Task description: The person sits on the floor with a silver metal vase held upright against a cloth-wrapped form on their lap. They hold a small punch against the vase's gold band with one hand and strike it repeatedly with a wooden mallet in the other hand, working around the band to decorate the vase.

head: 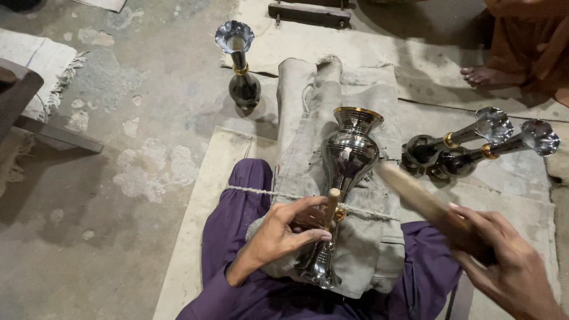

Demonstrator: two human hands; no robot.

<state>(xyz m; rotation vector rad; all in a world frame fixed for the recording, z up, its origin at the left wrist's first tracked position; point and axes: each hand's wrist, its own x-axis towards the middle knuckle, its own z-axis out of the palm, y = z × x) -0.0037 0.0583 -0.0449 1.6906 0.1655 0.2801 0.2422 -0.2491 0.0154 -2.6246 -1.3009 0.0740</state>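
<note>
Grey cloth (367, 249) over the lap, shiny vase (347, 160) lying on it, roped down. Looks mid-job: three vases beside, maybe finished, can't tell. Right hand (504, 266) gripping a blurred mallet (415, 192) just right of the vase. Left hand (284, 228) pinching a peg (332, 207) against its neck.

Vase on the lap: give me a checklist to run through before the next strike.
1. Vase lies on the cloth over the leg: ok.
2. Left hand holds the peg against the vase neck: ok.
3. Right hand grips the mallet: ok, though blurred.
4. Cord runs across the cloth: ok; tightness cannot tell.
5. Left fingers close to the peg top: not ok.
6. Two vases lying beside the lap, apart from the mallet: ok.
</note>
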